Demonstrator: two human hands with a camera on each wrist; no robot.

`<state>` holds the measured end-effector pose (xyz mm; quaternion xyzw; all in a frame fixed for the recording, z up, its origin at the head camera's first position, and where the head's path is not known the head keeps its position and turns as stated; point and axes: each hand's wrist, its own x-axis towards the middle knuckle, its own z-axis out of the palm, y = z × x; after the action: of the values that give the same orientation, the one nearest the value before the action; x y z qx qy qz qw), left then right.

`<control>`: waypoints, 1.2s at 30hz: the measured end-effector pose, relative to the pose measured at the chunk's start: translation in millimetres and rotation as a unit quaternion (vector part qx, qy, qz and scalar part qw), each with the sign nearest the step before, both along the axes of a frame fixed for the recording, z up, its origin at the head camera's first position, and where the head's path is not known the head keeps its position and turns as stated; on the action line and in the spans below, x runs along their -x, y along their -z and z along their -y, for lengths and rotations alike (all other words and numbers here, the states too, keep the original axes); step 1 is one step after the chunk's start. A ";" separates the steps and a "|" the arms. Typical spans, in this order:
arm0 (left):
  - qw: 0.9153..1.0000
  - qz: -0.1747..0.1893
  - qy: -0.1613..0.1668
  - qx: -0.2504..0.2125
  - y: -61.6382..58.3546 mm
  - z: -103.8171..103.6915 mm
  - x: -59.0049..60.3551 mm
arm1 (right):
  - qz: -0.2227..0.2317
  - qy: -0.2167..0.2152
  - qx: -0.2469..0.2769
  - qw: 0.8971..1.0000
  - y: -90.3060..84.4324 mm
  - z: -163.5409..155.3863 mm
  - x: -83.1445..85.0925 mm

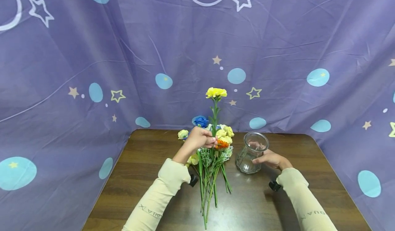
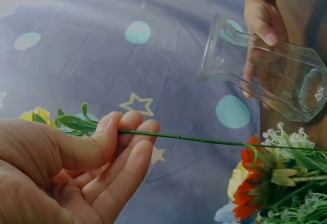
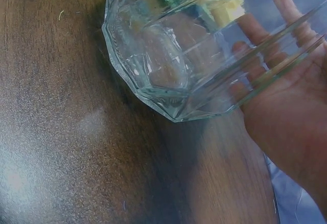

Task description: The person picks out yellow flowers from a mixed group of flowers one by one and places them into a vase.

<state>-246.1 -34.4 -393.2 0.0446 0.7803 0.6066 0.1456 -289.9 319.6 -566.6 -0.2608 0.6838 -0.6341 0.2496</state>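
Note:
Between thumb and fingertips my left hand (image 1: 200,138) pinches the green stem (image 2: 191,140) of a yellow artificial flower (image 1: 216,93). The bloom stands upright above the hand, over a bunch of other flowers on the table. My right hand (image 1: 271,159) holds a clear glass vase (image 1: 247,159) from its right side, thumb in front and fingers behind the glass. The vase mouth points up and the faceted base (image 3: 153,88) shows close over the wooden top in the right wrist view. No stems show inside it.
The bunch has an orange flower (image 1: 223,144), a blue flower (image 1: 201,121), pale yellow blooms (image 1: 229,131) and white sprigs (image 1: 227,154). Its long stems (image 1: 207,203) point to the near edge of the wooden table (image 1: 129,190). A patterned purple cloth (image 1: 185,35) hangs behind.

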 end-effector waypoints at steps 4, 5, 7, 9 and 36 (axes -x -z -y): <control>1.000 -0.009 0.008 -0.015 -6.3 -1.8 -0.2 | -0.002 0.002 0.003 1.000 -0.7 0.3 0.0; 1.000 -0.012 0.011 -0.018 -8.0 -2.5 0.1 | -0.003 0.001 0.004 1.000 -0.8 0.3 0.2; 0.999 -0.019 0.014 -0.023 -11.1 -4.0 0.5 | -0.005 0.003 0.006 1.000 -1.2 0.3 0.2; 0.999 -0.027 0.016 -0.026 -14.4 -5.7 -0.1 | -0.005 0.003 0.007 1.000 -1.2 0.0 0.3; 0.980 -0.134 -0.031 -0.146 -53.2 -28.6 1.6 | -0.016 0.016 0.007 1.000 1.8 1.7 0.6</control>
<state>-247.7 -5.8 -340.0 0.1219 0.6970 0.7066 0.0126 -290.5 317.9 -568.4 -0.2618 0.6872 -0.6385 0.2270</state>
